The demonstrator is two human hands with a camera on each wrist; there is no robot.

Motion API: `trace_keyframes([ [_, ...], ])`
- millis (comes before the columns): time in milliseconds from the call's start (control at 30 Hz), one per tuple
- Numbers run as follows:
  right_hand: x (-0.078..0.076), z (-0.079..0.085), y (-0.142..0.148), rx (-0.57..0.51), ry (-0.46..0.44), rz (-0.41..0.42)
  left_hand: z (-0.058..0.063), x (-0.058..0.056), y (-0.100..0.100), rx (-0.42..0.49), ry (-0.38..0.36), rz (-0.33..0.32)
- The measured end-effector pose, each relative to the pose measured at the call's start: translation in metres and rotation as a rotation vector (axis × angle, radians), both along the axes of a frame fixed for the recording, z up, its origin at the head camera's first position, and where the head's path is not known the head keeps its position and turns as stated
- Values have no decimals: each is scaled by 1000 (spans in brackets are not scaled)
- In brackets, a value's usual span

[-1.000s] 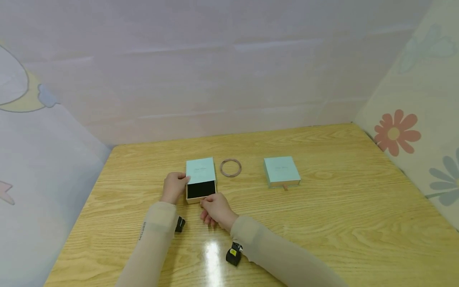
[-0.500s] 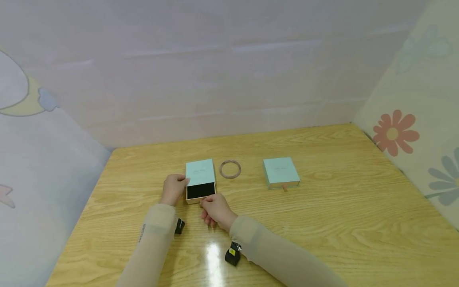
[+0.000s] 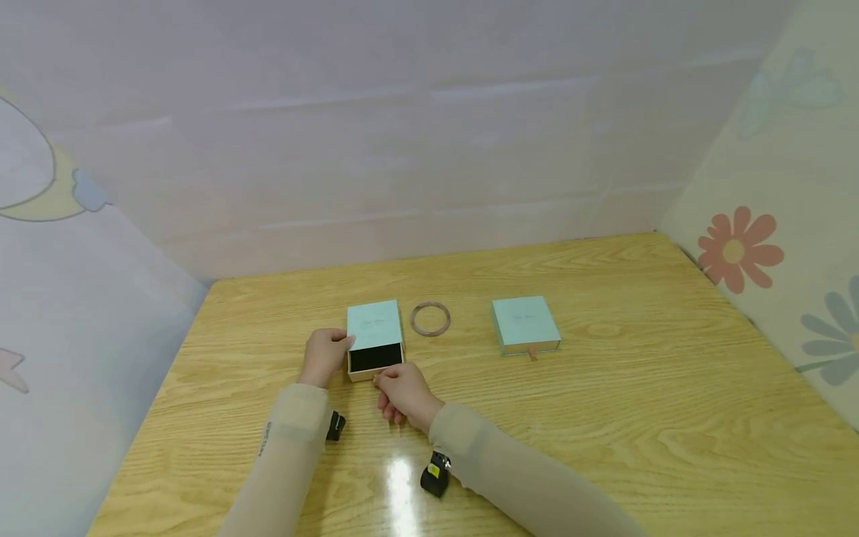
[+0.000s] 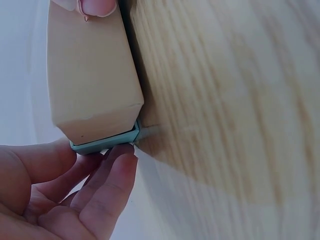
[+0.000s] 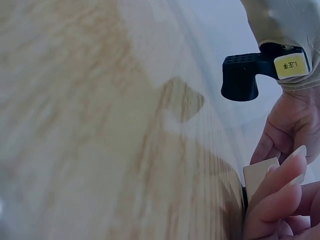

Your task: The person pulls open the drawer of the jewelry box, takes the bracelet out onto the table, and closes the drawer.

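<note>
A: Where do we find the partly open box (image 3: 376,339)?
B: On the table (image 3: 604,418); we record the left hand (image 3: 325,356) gripping its cover (image 3: 373,321) at nine o'clock, the right hand (image 3: 406,394) pinching its ribbon (image 4: 81,11) at five.
A: And the bangle (image 3: 412,319)?
B: Just beside it, towards three o'clock
</note>
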State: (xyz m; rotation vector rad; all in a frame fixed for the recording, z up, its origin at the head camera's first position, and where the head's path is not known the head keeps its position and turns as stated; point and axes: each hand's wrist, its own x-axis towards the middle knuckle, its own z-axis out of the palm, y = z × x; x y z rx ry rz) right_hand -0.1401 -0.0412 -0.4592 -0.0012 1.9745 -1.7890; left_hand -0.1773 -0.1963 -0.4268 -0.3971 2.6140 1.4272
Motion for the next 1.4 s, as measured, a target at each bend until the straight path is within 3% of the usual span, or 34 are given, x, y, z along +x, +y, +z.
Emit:
trace_keyframes([
  [133,-1,1,1,-12,-18,-1,-2,-1,0,-31,19,-10],
  [733,-3,4,1,-1,-43,-5,-4,-1,0,-15,-8,-12],
  [1400,-6,0,0,1,-21,-3,-3,-2,0,-24,-9,-26],
])
